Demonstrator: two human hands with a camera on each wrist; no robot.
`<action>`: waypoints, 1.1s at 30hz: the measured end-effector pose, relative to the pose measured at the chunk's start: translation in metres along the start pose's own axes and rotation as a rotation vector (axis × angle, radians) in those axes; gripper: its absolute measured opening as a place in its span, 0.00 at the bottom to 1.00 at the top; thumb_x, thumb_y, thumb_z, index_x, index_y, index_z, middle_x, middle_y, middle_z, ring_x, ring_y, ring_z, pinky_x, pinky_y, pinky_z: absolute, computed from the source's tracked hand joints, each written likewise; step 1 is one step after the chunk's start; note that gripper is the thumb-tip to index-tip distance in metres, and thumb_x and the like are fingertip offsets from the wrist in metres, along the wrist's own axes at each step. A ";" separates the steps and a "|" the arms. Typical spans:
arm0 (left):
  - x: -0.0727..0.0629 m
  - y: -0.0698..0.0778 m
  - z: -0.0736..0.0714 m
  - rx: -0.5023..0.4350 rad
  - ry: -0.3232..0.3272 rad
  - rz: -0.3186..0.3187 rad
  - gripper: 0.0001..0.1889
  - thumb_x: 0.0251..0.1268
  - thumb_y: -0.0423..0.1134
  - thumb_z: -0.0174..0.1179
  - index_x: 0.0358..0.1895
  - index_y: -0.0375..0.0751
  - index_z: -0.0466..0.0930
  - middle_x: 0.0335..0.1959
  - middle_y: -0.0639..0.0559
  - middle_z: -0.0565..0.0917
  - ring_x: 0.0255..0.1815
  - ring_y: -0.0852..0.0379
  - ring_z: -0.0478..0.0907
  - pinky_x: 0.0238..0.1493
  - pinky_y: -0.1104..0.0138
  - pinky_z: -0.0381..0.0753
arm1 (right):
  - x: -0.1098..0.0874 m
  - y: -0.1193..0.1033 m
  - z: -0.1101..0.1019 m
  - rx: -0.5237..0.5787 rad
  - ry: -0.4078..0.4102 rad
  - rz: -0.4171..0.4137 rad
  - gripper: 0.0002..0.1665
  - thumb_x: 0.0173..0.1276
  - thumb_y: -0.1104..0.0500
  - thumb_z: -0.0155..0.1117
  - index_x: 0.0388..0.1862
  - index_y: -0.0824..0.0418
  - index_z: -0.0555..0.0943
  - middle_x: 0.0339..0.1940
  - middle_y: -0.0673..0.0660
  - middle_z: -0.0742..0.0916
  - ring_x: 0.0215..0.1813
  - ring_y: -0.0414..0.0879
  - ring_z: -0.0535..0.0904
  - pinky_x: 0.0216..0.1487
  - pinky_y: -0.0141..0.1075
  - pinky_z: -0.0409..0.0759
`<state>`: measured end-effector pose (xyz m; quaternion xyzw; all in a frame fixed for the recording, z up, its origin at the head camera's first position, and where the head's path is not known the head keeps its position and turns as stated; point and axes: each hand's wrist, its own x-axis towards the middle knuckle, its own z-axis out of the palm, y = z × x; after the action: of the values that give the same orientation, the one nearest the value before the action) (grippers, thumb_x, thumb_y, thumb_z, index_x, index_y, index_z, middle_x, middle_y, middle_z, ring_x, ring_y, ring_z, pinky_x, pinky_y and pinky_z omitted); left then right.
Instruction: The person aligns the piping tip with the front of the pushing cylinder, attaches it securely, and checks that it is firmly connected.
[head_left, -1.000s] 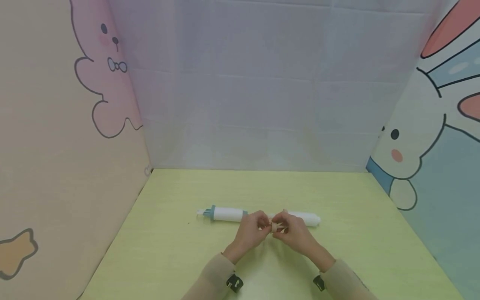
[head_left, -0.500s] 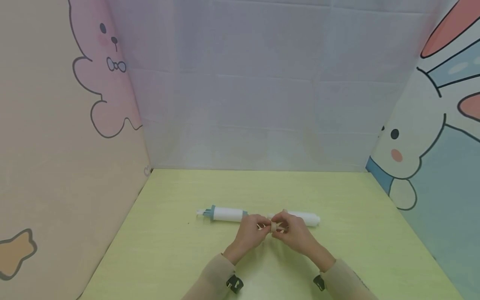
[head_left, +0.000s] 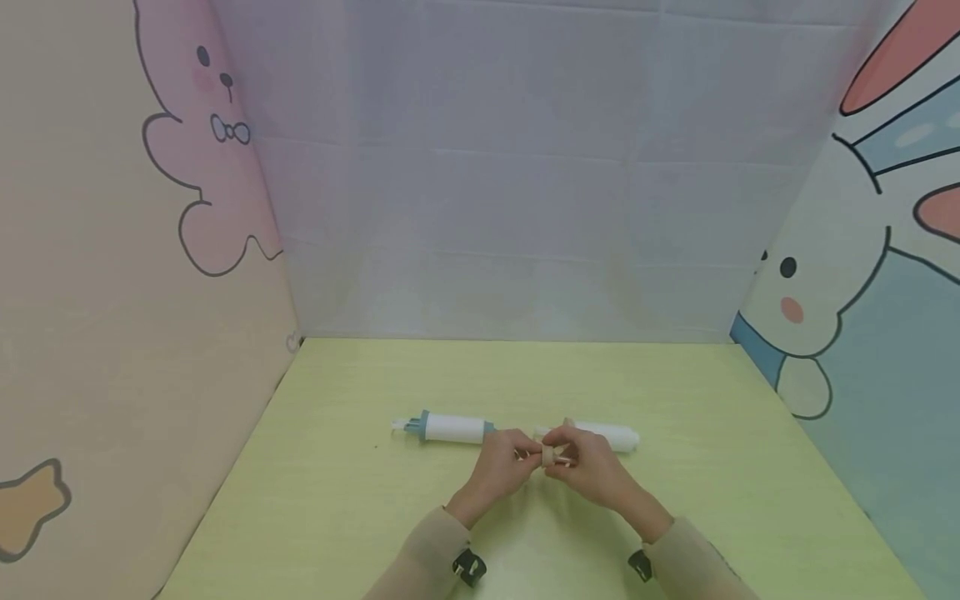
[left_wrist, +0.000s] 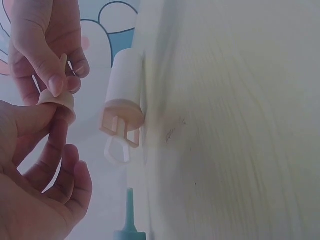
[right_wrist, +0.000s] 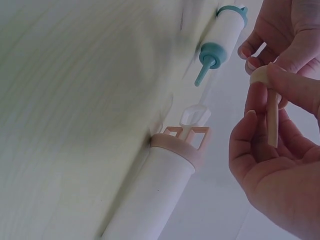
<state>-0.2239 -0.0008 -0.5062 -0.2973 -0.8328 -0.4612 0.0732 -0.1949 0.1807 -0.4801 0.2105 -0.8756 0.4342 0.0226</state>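
Note:
Between both hands is a peach cap (head_left: 548, 456) with a thin nozzle stem, like the end piece of a toy syringe. My left hand (head_left: 504, 458) pinches the cap's rim between thumb and fingers. From the other side, my right hand (head_left: 596, 471) pinches it close to the stem (right_wrist: 272, 117), which points toward that palm. Behind the left hand lies a white toy syringe (head_left: 455, 428) with teal ends. A second white syringe (right_wrist: 150, 195), with a peach collar and a pale plunger handle, lies behind the right hand.
Both syringes rest on the pale yellow-green tabletop (head_left: 375, 517). A plain pale cloth (head_left: 480, 183) hangs at the back, and printed cartoon panels stand at both sides. Each wrist wears a small black device, such as the left one (head_left: 469, 567).
The stem inside the right hand appears at a different angle, so the cap seems to have turned slightly. Both hands stay in nearly the same place, and the syringes lie still.

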 end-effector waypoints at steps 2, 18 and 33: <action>0.000 0.001 -0.001 -0.011 -0.002 0.002 0.06 0.56 0.29 0.66 0.31 0.43 0.89 0.26 0.58 0.83 0.26 0.68 0.75 0.29 0.72 0.74 | 0.000 0.000 0.000 0.020 -0.004 0.006 0.19 0.53 0.70 0.73 0.45 0.64 0.80 0.45 0.59 0.84 0.40 0.52 0.84 0.38 0.32 0.79; 0.000 0.000 0.001 -0.044 -0.048 -0.024 0.03 0.58 0.34 0.67 0.33 0.43 0.90 0.25 0.60 0.82 0.23 0.69 0.73 0.27 0.74 0.73 | -0.003 0.005 -0.003 0.074 -0.020 0.016 0.19 0.54 0.70 0.72 0.46 0.67 0.79 0.47 0.61 0.83 0.44 0.55 0.83 0.41 0.32 0.79; 0.009 -0.004 0.003 0.085 -0.115 -0.097 0.13 0.53 0.37 0.71 0.44 0.43 0.86 0.32 0.54 0.83 0.30 0.61 0.77 0.32 0.72 0.74 | -0.009 0.015 -0.011 0.159 0.006 0.086 0.21 0.54 0.74 0.71 0.48 0.72 0.78 0.48 0.67 0.82 0.48 0.62 0.80 0.43 0.35 0.79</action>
<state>-0.2326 0.0037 -0.5069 -0.2794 -0.8677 -0.4108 0.0153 -0.1942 0.2001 -0.4864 0.1724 -0.8467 0.5033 -0.0103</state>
